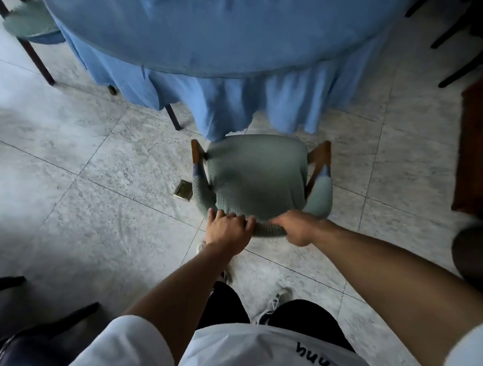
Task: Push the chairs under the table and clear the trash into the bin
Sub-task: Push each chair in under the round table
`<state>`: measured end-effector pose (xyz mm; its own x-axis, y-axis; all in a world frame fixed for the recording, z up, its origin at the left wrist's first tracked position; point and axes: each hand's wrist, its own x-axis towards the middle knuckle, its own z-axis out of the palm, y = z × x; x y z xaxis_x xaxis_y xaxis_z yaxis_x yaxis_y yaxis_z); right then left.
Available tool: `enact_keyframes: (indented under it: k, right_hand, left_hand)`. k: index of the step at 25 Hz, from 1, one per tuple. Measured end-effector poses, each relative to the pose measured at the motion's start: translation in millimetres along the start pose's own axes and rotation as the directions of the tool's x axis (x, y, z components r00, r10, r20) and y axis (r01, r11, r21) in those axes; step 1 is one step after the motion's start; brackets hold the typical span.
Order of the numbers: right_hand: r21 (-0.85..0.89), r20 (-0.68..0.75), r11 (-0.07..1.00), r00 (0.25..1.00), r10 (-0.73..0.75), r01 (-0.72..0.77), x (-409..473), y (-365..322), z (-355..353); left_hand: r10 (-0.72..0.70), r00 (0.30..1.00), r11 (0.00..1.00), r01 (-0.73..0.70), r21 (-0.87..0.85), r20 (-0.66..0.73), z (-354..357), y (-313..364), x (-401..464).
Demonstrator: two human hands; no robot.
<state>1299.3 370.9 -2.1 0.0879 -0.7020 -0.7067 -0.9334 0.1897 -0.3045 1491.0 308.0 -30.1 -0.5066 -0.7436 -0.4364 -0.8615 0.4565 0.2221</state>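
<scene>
A grey-green padded chair (258,172) with wooden arms stands in front of me, its front edge just under the hanging skirt of the blue tablecloth (213,37) on the round table. My left hand (227,230) grips the left part of the chair's curved backrest. My right hand (295,226) grips the backrest a little further right. A small flat greenish packet (183,190) lies on the floor tiles just left of the chair.
Another green chair (31,24) sits at the table's far left. Dark chair legs (461,62) show at the top right, a brown wooden piece (480,143) at the right edge, and a dark chair (20,333) at the bottom left. My feet stand behind the chair.
</scene>
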Motion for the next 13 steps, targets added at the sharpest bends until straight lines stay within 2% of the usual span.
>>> enact_keyframes:
  k: [4, 5, 8, 10, 13]
  right_hand:
    - [-0.095, -0.147, 0.994, 0.987, -0.059, 0.045, -23.5, 34.8, 5.9]
    - [-0.055, -0.170, 0.996, 0.982, -0.077, 0.068, -27.5, 38.9, 7.7]
    - [0.235, -0.285, 0.967, 0.958, -0.023, 0.093, -25.8, 47.3, 8.5]
    - [0.259, -0.448, 0.964, 0.892, 0.061, 0.064, -14.8, 50.9, 10.6]
    - [0.105, -0.666, 0.994, 0.744, 0.056, 0.019, 8.4, 63.0, 29.1]
  left_hand:
    - [-0.012, 1.000, 0.999, 0.013, -0.045, 0.018, 12.0, 33.1, -5.7]
    - [-0.033, 0.999, 0.998, 0.034, -0.059, 0.022, 13.0, 37.9, -3.7]
    - [-0.093, 0.996, 0.985, 0.093, -0.144, 0.008, 10.4, 45.8, 8.9]
    - [-0.118, 0.993, 0.975, 0.114, -0.191, -0.013, 11.6, 48.3, 18.0]
    - [-0.166, 0.978, 0.970, 0.139, -0.199, -0.127, 20.7, 50.2, 26.2]
